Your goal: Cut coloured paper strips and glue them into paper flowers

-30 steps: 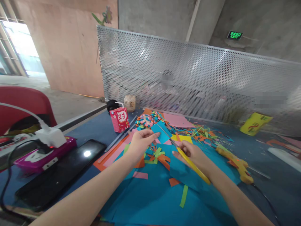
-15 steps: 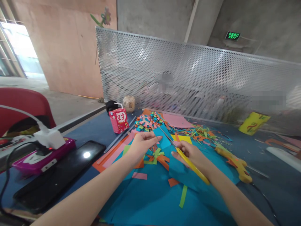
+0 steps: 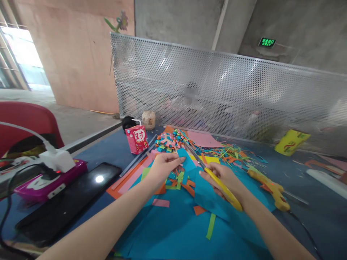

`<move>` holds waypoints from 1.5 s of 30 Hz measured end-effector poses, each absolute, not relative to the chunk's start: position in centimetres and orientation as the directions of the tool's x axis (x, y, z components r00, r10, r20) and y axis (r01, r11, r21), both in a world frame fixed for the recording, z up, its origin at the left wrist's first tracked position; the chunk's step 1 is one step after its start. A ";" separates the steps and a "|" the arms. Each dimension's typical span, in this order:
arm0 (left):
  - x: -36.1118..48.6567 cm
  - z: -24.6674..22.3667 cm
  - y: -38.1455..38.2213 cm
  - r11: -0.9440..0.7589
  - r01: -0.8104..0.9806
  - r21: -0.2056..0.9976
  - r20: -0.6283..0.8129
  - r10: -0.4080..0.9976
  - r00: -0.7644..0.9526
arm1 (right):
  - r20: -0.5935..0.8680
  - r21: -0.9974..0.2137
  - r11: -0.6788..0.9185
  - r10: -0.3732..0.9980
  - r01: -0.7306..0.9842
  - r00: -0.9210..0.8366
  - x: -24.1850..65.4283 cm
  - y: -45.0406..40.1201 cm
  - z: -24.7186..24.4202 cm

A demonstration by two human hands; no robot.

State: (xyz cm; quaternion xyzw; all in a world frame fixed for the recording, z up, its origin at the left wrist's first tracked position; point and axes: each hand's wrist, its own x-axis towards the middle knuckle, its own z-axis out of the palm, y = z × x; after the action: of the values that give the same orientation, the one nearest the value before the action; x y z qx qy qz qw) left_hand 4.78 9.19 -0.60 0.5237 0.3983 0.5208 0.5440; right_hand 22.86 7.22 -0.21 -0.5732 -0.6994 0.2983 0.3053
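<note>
Between the thumb and fingers of my left hand [image 3: 166, 167] is a small piece of blue paper [image 3: 187, 159]. My right hand [image 3: 222, 177] is closed around yellow-handled scissors [image 3: 224, 187], whose blades point away and to the left, beside the blue piece's right edge. Under both hands lie large blue paper sheets [image 3: 173, 227]. Orange and green paper strips [image 3: 179, 178] are heaped between my hands. A pink scrap [image 3: 161, 203], an orange scrap [image 3: 199, 210] and a green strip [image 3: 210, 226] rest on the blue sheets.
Behind the hands is a pile of small coloured paper bits [image 3: 172, 140], with thin shreds [image 3: 234, 153] to its right. A glue gun [image 3: 269, 187] lies at right. A red drink box [image 3: 136, 139], phone [image 3: 70, 198] and purple power strip [image 3: 51, 186] stand left. A perforated metal screen [image 3: 217, 86] closes the back.
The blue piece in my left hand looks smaller, and a narrow blue strip now hangs below it. The scissors have shifted slightly, their blades now clear of the piece's top edge.
</note>
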 end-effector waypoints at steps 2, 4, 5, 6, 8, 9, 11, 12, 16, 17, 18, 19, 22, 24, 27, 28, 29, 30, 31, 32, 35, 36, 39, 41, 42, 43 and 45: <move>4.8 -0.9 9.5 -0.046 -0.227 0.973 0.071 0.992 0.101 | 0.091 -0.767 0.177 0.981 0.616 -0.169 22.9 7.3 -0.3; 4.7 -1.2 9.8 -0.021 -0.345 0.938 0.041 0.998 0.051 | 0.105 -0.758 0.202 0.976 0.620 -0.189 23.0 7.4 -0.4; 4.6 -1.3 10.0 -0.028 -0.397 0.917 0.041 0.999 0.026 | 0.110 -0.753 0.212 0.974 0.623 -0.199 23.0 7.5 -0.5; 4.5 -1.3 10.1 -0.048 -0.436 0.899 0.053 0.999 0.000 | 0.111 -0.749 0.220 0.971 0.625 -0.210 23.0 7.5 -0.6; 4.3 -1.3 10.3 -0.099 -0.481 0.871 0.088 0.995 -0.046 | 0.108 -0.744 0.230 0.968 0.627 -0.227 23.1 7.7 -0.8; 4.2 -1.2 10.3 -0.122 -0.493 0.861 0.104 0.992 -0.065 | 0.102 -0.742 0.234 0.966 0.628 -0.239 23.2 7.7 -0.9; 3.9 -1.0 10.2 -0.159 -0.498 0.852 0.116 0.986 -0.116 | 0.103 -0.736 0.243 0.963 0.632 -0.250 23.3 7.9 -1.0; 3.8 -0.9 10.2 -0.176 -0.486 0.856 0.116 0.982 -0.151 | 0.110 -0.730 0.249 0.962 0.637 -0.250 23.4 7.9 -1.1; 3.6 -0.6 10.2 -0.246 -0.384 0.890 0.145 0.951 -0.273 | 0.128 -0.696 0.273 0.957 0.665 -0.259 23.5 7.8 -1.0; 3.6 -0.6 10.2 -0.259 -0.377 0.889 0.153 0.945 -0.289 | 0.119 -0.690 0.280 0.954 0.668 -0.276 23.5 7.7 -1.0; 3.6 -0.6 10.2 -0.266 -0.381 0.885 0.154 0.942 -0.298 | 0.109 -0.686 0.286 0.950 0.670 -0.294 23.5 7.6 -0.9; 3.7 -0.6 10.2 -0.265 -0.392 0.881 0.150 0.942 -0.301 | 0.099 -0.682 0.290 0.946 0.671 -0.308 23.4 7.6 -0.9; 3.8 -0.6 10.2 -0.240 -0.428 0.871 0.127 0.952 -0.277 | 0.083 -0.674 0.293 0.942 0.678 -0.325 23.4 7.6 -1.0; 3.9 -0.6 10.2 -0.219 -0.433 0.874 0.119 0.962 -0.247 | 0.084 -0.666 0.300 0.940 0.683 -0.330 23.5 7.7 -1.1; 4.1 -0.7 10.1 -0.194 -0.425 0.884 0.114 0.972 -0.207 | 0.094 -0.653 0.315 0.936 0.689 -0.338 23.5 7.7 -1.4; 4.1 -0.7 10.1 -0.189 -0.420 0.887 0.115 0.974 -0.196 | 0.092 -0.651 0.314 0.936 0.691 -0.338 23.4 7.7 -1.4; 4.1 -0.7 10.1 -0.188 -0.416 0.890 0.119 0.975 -0.186 | 0.091 -0.649 0.312 0.937 0.694 -0.337 23.4 7.7 -1.3; 4.2 -0.7 10.1 -0.187 -0.409 0.893 0.123 0.976 -0.177 | 0.090 -0.646 0.310 0.938 0.697 -0.335 23.4 7.6 -1.3; 4.2 -0.7 10.1 -0.185 -0.402 0.897 0.126 0.977 -0.170 | 0.090 -0.642 0.310 0.939 0.701 -0.333 23.3 7.6 -1.3; 4.2 -0.7 10.0 -0.184 -0.395 0.900 0.129 0.978 -0.164 | 0.091 -0.638 0.310 0.939 0.705 -0.330 23.3 7.6 -1.2; 4.2 -0.7 9.9 -0.180 -0.380 0.907 0.133 0.980 -0.148 | 0.102 -0.623 0.311 0.942 0.718 -0.319 23.3 7.5 -1.1; 4.2 -0.7 9.9 -0.178 -0.377 0.909 0.132 0.981 -0.144 | 0.107 -0.616 0.312 0.943 0.723 -0.316 23.3 7.5 -1.1; 4.2 -0.7 9.8 -0.176 -0.369 0.913 0.133 0.981 -0.138 | 0.117 -0.610 0.319 0.942 0.725 -0.315 23.3 7.6 -1.1; 4.2 -0.7 9.8 -0.178 -0.359 0.916 0.137 0.981 -0.136 | 0.141 -0.610 0.331 0.940 0.720 -0.312 23.3 7.6 -1.2; 4.2 -0.6 9.8 -0.178 -0.353 0.918 0.138 0.981 -0.133 | 0.155 -0.607 0.337 0.939 0.720 -0.308 23.4 7.6 -1.2; 4.2 -0.6 9.8 -0.176 -0.349 0.920 0.137 0.982 -0.132 | 0.166 -0.602 0.341 0.938 0.722 -0.305 23.4 7.6 -1.3; 4.2 -0.6 9.7 -0.172 -0.346 0.922 0.135 0.982 -0.129 | 0.175 -0.594 0.347 0.936 0.726 -0.304 23.4 7.7 -1.4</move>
State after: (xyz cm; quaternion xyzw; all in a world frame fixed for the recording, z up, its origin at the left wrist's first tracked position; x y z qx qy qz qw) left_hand 4.18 9.74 -0.57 0.4125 0.3854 0.6450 0.5150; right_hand 23.41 7.72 -1.36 -0.5326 -0.7804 0.2073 0.2534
